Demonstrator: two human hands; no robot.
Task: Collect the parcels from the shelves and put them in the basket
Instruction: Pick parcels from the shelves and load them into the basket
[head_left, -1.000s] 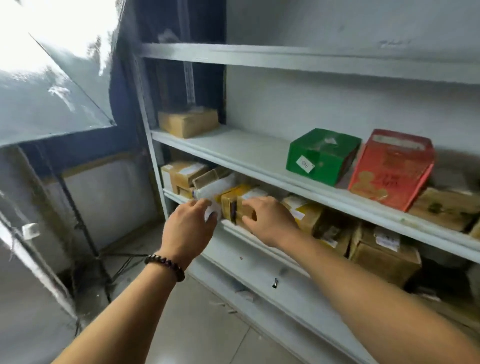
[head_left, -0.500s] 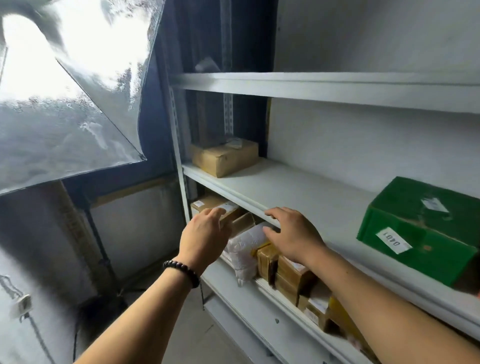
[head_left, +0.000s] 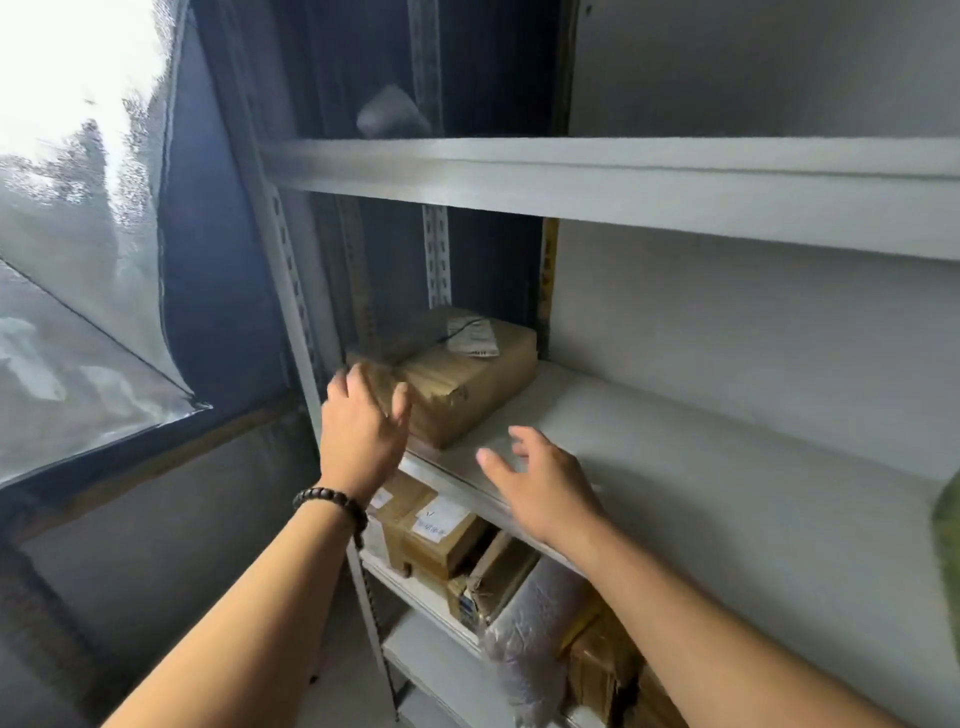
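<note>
You hold nothing yet: your left hand (head_left: 361, 431) and right hand (head_left: 540, 483) reach, fingers spread, toward the brown parcel (head_left: 467, 379) at the middle shelf's (head_left: 675, 467) far left, more parcels (head_left: 436, 535) crowd the shelf below, and no basket shows.

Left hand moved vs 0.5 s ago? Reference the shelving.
Yes. The left hand has risen from the parcels under the middle shelf board to the brown box standing on that board.

Left hand (head_left: 361, 436) now up by the taped parcel (head_left: 467, 376); right hand (head_left: 540, 483) alongside
</note>
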